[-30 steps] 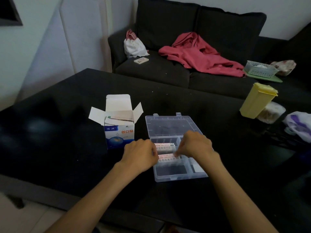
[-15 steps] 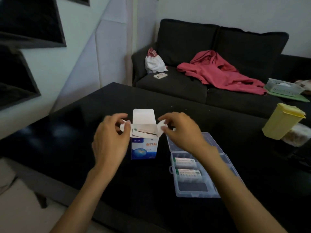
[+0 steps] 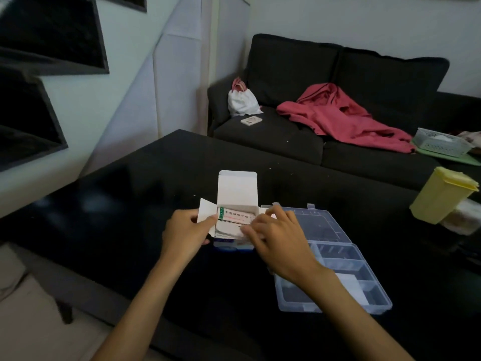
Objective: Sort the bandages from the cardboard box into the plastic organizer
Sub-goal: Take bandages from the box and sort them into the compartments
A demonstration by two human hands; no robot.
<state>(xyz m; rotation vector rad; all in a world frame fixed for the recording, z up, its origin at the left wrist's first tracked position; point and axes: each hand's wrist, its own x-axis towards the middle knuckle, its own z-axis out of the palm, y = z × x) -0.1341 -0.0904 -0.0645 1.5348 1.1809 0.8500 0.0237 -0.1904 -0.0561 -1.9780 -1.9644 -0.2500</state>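
A white and blue cardboard box stands open on the black table, its lid flap up. Bandage strips show inside its mouth. My left hand grips the box's left side, thumb on the left flap. My right hand reaches into the box from the right, its fingers curled on the bandages. The clear plastic organizer lies open just right of the box, partly hidden by my right wrist. A white piece lies in one of its near compartments.
A yellow lidded container stands at the table's right edge, with a blurred round tub beside it. Behind the table is a dark sofa with a red garment, a white bag, a phone and a mesh basket.
Both hands left the organizer and moved to the cardboard box. The left hand now grips the box's side and the right fingers have gone into its mouth. The view shifted left.
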